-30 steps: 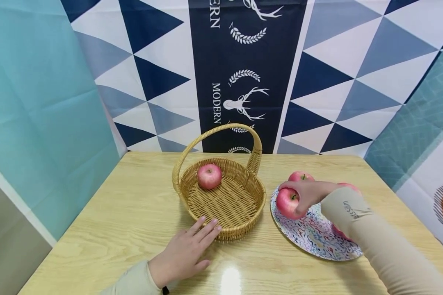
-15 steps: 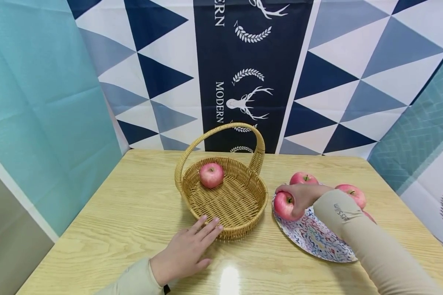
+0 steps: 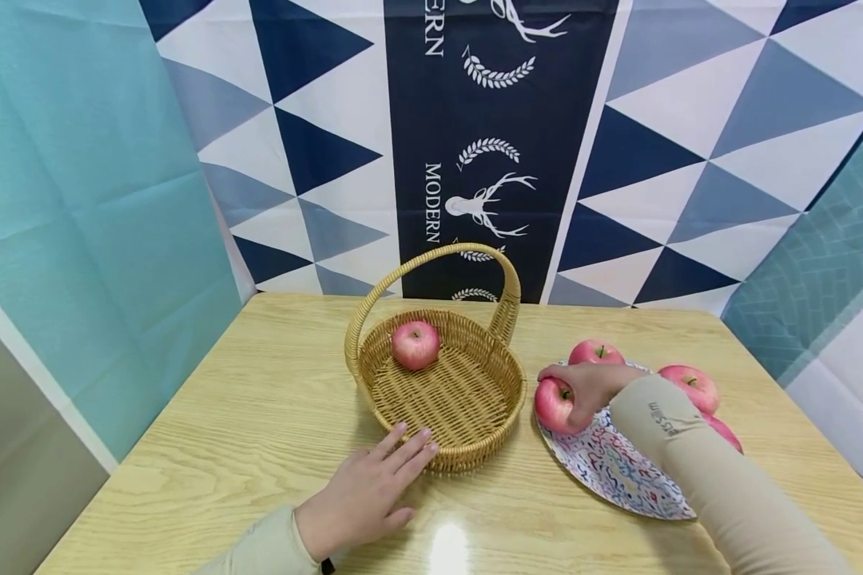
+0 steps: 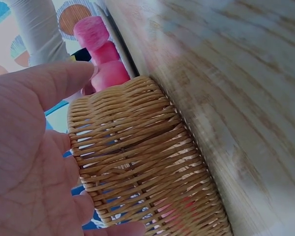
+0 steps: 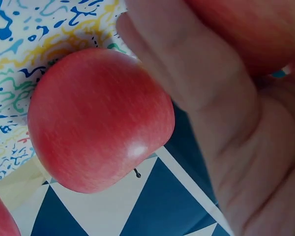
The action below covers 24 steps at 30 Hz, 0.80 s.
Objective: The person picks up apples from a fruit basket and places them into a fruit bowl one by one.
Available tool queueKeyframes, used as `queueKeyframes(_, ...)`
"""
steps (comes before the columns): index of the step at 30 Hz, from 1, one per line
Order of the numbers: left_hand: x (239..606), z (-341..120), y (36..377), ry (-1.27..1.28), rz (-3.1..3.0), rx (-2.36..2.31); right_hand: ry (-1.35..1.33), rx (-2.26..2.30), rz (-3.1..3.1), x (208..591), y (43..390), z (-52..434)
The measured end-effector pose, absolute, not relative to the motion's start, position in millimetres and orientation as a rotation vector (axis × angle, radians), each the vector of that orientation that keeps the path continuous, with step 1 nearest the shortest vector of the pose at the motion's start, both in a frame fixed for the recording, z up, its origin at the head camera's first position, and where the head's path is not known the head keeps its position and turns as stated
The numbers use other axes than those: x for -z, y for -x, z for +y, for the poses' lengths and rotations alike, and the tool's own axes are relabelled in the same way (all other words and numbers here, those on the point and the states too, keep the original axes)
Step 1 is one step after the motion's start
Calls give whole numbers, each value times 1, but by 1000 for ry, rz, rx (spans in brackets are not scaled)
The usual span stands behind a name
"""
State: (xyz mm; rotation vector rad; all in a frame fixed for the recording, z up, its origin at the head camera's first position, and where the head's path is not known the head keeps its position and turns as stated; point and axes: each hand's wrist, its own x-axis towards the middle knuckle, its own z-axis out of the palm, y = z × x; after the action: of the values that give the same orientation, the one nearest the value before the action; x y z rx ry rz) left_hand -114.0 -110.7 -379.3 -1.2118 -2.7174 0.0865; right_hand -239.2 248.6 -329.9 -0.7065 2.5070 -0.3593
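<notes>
My right hand (image 3: 590,390) grips a red apple (image 3: 554,406) at the left side of a speckled plate (image 3: 611,471), thumb on one side and fingers on the other. In the right wrist view part of that apple (image 5: 265,29) shows against the palm, beside a second apple (image 5: 98,120). A round wicker basket (image 3: 446,399) with a tall handle stands in the middle of the table, one apple (image 3: 415,345) inside at its back left. My left hand (image 3: 363,497) rests its straight fingers on the basket's front rim; the left wrist view shows them along the woven wall (image 4: 137,162).
Another apple (image 3: 595,351) sits at the back of the plate. Two more, a right-hand apple (image 3: 693,387) and a partly hidden apple (image 3: 722,431), lie behind the right sleeve (image 3: 712,463). A patterned cloth (image 3: 316,144) hangs behind the wooden table (image 3: 187,447).
The right hand has stayed around the same apple, which shifts slightly left on the plate. The view has turned a little. The left hand keeps its place at the rim.
</notes>
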Motion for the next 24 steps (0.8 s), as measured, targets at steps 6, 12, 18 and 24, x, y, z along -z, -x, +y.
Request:
queueKeyframes(6, 378, -110, 115, 1217, -2721, -60, 622, 411, 2483, 326, 237, 252)
queueKeyframes(12, 377, -111, 114, 1218, -2734, -56, 614, 407, 2479, 326, 237, 254)
queueKeyframes(18, 375, -111, 113, 1220, -2755, -37, 611, 466, 2448, 322, 236, 251)
queueKeyframes(24, 376, -111, 114, 1231, -2748, -40, 541, 489, 2462, 319, 235, 249)
